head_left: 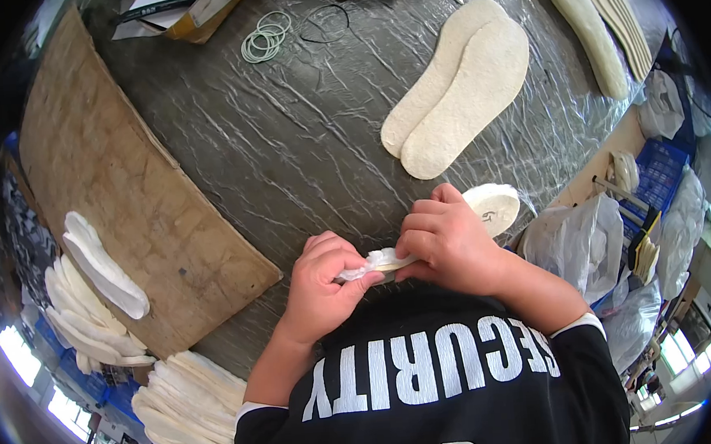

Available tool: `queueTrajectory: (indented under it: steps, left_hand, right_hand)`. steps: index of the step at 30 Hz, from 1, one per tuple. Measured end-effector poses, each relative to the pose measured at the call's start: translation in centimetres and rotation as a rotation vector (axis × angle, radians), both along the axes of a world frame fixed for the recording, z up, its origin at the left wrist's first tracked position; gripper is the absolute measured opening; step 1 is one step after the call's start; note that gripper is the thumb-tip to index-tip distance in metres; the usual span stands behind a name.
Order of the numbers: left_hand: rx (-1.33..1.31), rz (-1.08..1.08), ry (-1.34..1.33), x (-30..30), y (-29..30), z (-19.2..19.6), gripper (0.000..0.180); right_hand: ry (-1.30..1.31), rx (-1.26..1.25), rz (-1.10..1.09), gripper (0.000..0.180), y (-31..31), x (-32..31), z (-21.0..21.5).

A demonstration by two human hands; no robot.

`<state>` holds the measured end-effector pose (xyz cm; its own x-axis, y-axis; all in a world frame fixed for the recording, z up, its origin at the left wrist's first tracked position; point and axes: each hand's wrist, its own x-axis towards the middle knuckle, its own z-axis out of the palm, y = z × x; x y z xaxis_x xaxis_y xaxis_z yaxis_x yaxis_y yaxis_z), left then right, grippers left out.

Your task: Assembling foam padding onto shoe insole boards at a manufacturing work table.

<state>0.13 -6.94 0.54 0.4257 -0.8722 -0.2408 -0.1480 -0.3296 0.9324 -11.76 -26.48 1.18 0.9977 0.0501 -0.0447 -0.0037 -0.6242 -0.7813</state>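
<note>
My left hand (327,282) and my right hand (448,244) are close together at the table's near edge, in front of my body. Between them is a white fluffy insole (385,261), with its edge pinched by thumb and fingers on both sides. Past my right hand shows the rounded end of a cream insole (493,206) with a small dark mark; it seems to be part of the same piece, though my hand covers the join. Farther off, a pair of cream felt insoles (466,86) overlaps flat on the table.
The table (325,133) has a wrinkled dark plastic cover. A brown board (122,180) lies at left, with white fleece insoles (191,403) piled beside it. Pale rubber bands (267,37) are at the back; stacked insoles (615,22) at far right. Plastic bags (575,244) hang along the right edge.
</note>
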Motion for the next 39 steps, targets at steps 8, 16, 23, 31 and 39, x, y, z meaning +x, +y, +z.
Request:
queueTrajectory:
  steps: [8, 16, 23, 31, 39]
  left_hand:
    - [-0.133, -0.068, -0.095, 0.2, 0.3, -0.6, 0.030]
    - [0.095, 0.274, 0.672, 0.2, 2.2, -0.6, 0.057]
    - [-0.099, 0.419, 0.656, -0.9, 2.1, 0.2, 0.061]
    - [-0.295, 0.652, 0.557, -1.0, 2.5, 1.8, 0.043]
    - [-0.187, 0.281, -0.399, -2.6, 2.2, 4.7, 0.052]
  right_hand:
    - [0.057, 0.117, -0.002, 0.029, -0.1, 0.3, -0.3]
    - [0.206, 0.065, -0.022, 0.052, -1.0, 0.6, -0.3]
    - [0.009, -0.091, 0.110, 0.099, 0.7, -0.5, 0.3]
    - [0.171, 0.183, 0.057, 0.090, 0.4, -0.9, 0.6]
    - [0.556, 0.798, 0.156, 0.094, -1.9, -1.6, -0.6]
